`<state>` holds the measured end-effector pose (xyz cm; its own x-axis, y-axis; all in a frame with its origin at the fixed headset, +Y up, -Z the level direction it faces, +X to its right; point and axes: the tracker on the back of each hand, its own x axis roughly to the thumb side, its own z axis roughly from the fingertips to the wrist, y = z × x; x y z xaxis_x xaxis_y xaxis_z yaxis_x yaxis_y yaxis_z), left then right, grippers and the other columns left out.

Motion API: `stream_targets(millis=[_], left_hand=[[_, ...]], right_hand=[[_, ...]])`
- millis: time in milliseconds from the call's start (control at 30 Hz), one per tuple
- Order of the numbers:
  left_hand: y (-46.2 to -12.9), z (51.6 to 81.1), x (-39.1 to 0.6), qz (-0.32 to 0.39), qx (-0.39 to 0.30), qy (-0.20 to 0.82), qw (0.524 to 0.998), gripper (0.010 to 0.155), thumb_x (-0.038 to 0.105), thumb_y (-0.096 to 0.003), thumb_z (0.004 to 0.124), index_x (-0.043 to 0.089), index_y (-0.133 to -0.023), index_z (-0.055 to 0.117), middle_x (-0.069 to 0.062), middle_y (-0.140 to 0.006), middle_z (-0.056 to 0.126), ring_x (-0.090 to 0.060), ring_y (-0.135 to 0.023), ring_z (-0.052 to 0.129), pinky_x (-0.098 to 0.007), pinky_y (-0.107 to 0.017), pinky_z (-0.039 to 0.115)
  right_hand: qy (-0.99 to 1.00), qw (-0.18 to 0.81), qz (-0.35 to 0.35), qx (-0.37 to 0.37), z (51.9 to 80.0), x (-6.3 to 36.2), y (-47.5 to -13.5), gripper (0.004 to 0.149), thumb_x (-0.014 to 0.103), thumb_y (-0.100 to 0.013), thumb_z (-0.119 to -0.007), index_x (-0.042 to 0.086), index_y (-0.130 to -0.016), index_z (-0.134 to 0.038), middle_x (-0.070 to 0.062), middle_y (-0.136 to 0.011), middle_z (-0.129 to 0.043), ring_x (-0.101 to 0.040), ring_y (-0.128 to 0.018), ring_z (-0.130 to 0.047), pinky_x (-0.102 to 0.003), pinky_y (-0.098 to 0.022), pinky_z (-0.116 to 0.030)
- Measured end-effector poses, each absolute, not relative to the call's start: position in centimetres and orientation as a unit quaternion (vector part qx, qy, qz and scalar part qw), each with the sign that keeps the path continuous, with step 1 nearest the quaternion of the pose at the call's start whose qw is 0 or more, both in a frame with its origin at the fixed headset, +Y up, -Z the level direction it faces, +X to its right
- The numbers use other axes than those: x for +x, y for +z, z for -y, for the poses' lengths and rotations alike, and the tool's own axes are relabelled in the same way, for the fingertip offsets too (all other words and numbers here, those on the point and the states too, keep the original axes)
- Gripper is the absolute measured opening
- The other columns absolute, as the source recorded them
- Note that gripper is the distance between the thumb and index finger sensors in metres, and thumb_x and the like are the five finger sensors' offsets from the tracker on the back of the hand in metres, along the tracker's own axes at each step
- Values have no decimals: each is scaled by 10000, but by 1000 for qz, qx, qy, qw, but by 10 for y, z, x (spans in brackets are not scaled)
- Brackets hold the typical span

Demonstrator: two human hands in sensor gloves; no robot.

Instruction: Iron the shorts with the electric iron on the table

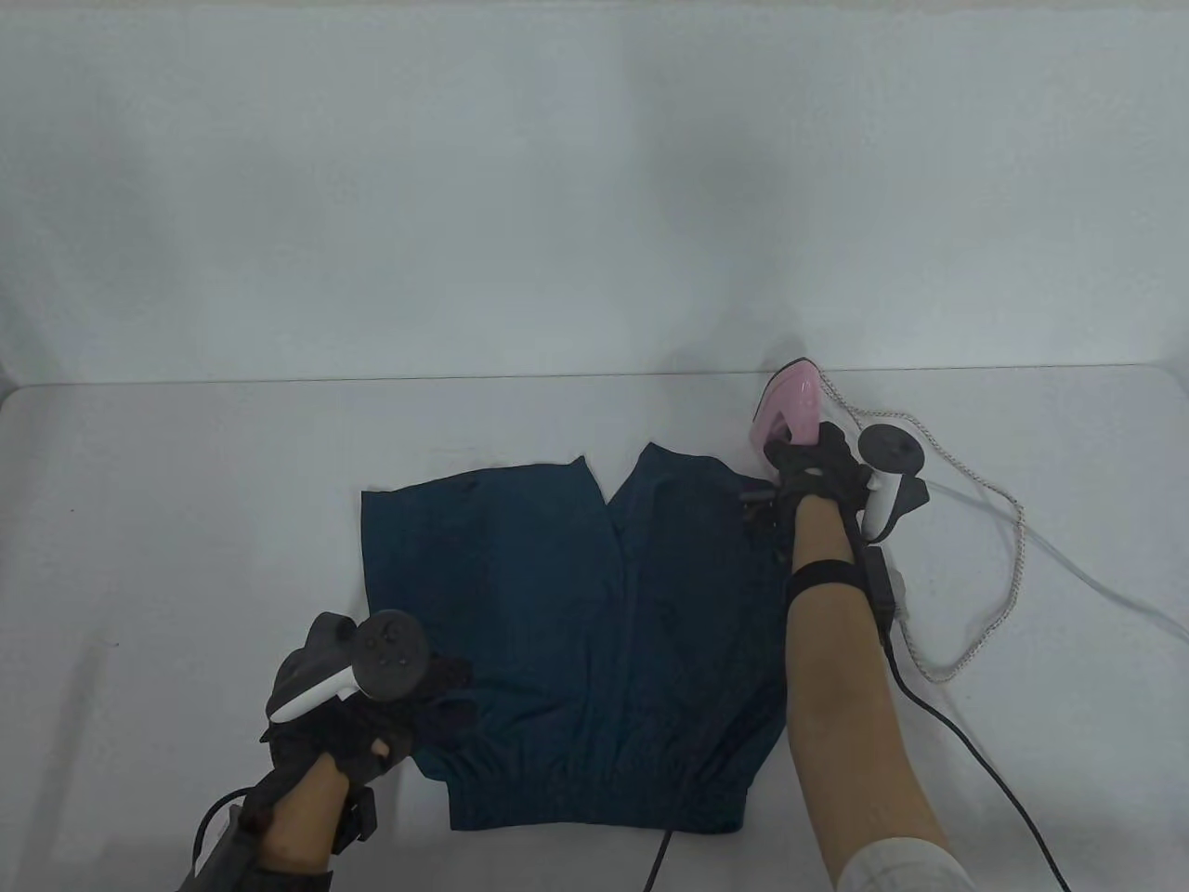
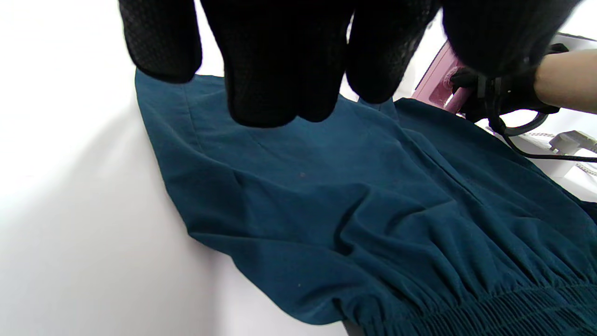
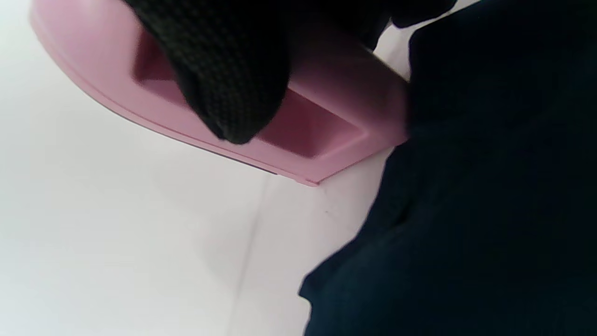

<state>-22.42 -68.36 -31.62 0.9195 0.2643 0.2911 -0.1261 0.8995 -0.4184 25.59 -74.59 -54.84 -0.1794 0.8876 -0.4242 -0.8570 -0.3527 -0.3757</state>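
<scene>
Shorts (image 1: 594, 632) of dark teal cloth are spread flat on the white table (image 1: 167, 520), with the gathered elastic waistband laid toward the near edge and the two leg openings pointed toward the far wall. Creases are seen bunched just above the waistband in the left wrist view. A pink electric iron (image 1: 788, 404) is found at the far right corner of the garment, beside the hem of the right leg; whether its base is set on the cloth or just off it on the table cannot be told. The handle of the iron is gripped by the right hand (image 1: 817, 465), whose gloved fingers (image 3: 224, 79) are wrapped around the pink handle in the right wrist view. A white braided cord (image 1: 994, 595) is trailed in a loop over the table to the right of that arm, and a black cable (image 1: 975, 771) is run back along the forearm toward the near edge. The left hand (image 1: 372, 706) is rested at the left side of the shorts near the waistband, its fingers (image 2: 270, 70) seen hanging over the fabric; whether the cloth is pressed or pinched by them cannot be told. A tracker (image 1: 390, 655) is strapped to the back of that hand.
</scene>
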Motion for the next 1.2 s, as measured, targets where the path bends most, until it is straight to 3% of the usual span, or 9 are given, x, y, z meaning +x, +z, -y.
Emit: stream_targets(millis=[267,400,600,867,1200], left_hand=[[-314,682,-218,182,-195,94,959,637,607,-470,722,322,-1038,682,-7,-1056,765,-294,-906,867,-606,-708,658],[-312,680,-215,187,-189,90,960,636,608,-470,721,324,-1038,680,-5,-1055,766,-294,-907,866,-605,-710,657],[-309,673,-210,180,-140,88,970,637,609,-474,719,321,-1040,674,-11,-1073,734,-309,-942,821,-608,-715,641],[-296,656,-202,140,33,103,984,628,611,-467,730,315,-1020,707,-10,-1076,727,-322,-958,803,-616,-713,637],[-296,665,-198,157,-5,85,984,617,613,-467,728,317,-1009,726,-5,-1056,762,-302,-921,852,-609,-702,660]], right_hand=[[821,497,1,-283,709,251,-542,726,371,-456,-929,196,-1054,-557,-92,-1091,-560,-436,-997,-690,-619,-716,-544],[886,395,-57,-235,679,247,-538,858,472,-496,-857,163,-1128,-365,-122,-1141,-444,-506,-1023,-608,-664,-722,-517],[949,264,-71,-156,651,248,-519,736,506,-512,-818,235,-1115,-494,-61,-1128,-578,-465,-1029,-665,-665,-721,-555],[991,101,-67,-52,661,260,-477,645,461,-514,-806,293,-1084,-558,1,-1117,-640,-416,-1059,-662,-663,-729,-558],[993,11,-106,-52,704,278,-448,639,447,-510,-814,311,-1077,-554,32,-1116,-651,-351,-1075,-640,-628,-746,-552]])
